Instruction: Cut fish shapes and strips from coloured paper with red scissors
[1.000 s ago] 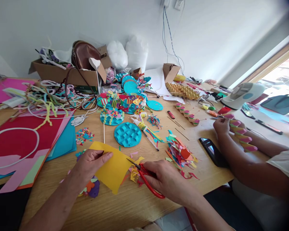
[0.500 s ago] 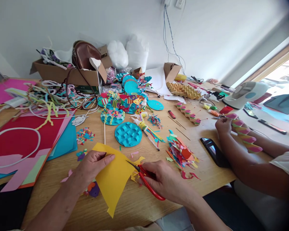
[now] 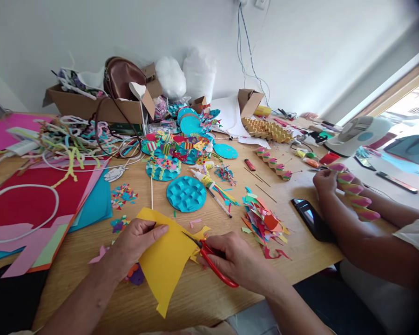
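Note:
Pinched between the thumb and fingers of my left hand (image 3: 142,239) is a sheet of yellow paper (image 3: 169,260), its lower corner hanging over the table. My right hand (image 3: 232,258) grips red-handled scissors (image 3: 214,267), and their dark blades lie against the right edge of the sheet. Small yellow scraps (image 3: 202,232) show just behind the blades. Beyond the sheet lies a round blue disc (image 3: 186,193) with raised curved strips. To the right of the scissors sits a pile of coloured paper scraps (image 3: 263,216).
A co-worker's arms (image 3: 352,223) hold a pink-and-yellow scalloped strip (image 3: 356,193) at right, beside a phone (image 3: 309,218). Coloured sheets (image 3: 52,200) cover the left. Behind stand a cardboard box (image 3: 101,109) and decorated blue discs (image 3: 163,167). A glue bottle (image 3: 202,178) and pen lie mid-table.
Almost nothing differs. My left hand and the yellow sheet have shifted very slightly to the right; the scissors stay at the sheet's edge.

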Tool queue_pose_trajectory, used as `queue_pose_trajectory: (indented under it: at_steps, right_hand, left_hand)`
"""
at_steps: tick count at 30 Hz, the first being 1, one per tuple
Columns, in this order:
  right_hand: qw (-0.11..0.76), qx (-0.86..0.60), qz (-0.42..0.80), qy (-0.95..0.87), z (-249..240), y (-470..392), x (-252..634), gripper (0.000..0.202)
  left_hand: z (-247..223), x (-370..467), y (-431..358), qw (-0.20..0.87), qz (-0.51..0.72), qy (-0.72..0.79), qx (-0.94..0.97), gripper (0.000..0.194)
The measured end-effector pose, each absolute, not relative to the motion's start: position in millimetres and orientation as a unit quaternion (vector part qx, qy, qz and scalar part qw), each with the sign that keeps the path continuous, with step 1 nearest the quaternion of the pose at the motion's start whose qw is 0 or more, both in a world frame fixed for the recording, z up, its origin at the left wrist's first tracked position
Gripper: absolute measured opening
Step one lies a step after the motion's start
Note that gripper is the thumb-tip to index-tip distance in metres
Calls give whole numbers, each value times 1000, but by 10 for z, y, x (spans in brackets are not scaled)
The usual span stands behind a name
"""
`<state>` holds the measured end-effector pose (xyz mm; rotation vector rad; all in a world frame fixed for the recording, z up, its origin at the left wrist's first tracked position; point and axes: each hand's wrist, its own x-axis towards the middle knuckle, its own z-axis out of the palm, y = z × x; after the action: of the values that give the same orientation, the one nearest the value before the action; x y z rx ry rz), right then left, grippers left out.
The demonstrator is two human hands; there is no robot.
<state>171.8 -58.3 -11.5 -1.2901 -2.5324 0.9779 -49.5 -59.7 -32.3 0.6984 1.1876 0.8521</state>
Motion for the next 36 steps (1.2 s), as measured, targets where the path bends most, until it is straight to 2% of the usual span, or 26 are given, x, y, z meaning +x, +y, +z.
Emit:
queue_pose_trajectory:
  at_steps: [8, 16, 28, 36]
  right_hand:
    - [60, -433, 339, -833, -102, -572, 1694, 23]
    - [72, -426, 340, -835, -104, -574, 1655, 18]
    - [78, -428, 361, -825, -159, -560, 1671, 24]
    - [69, -429, 342, -833, -138, -558, 1624, 17]
  left_hand:
    - [-319, -490, -611, 702, 374, 518, 314, 19]
    - [-319, -435, -632, 704, 357, 527, 317, 28]
    - [-351, -471, -626, 720, 344, 512, 317, 24]
    - [-295, -435, -620, 738, 313, 513, 309, 24]
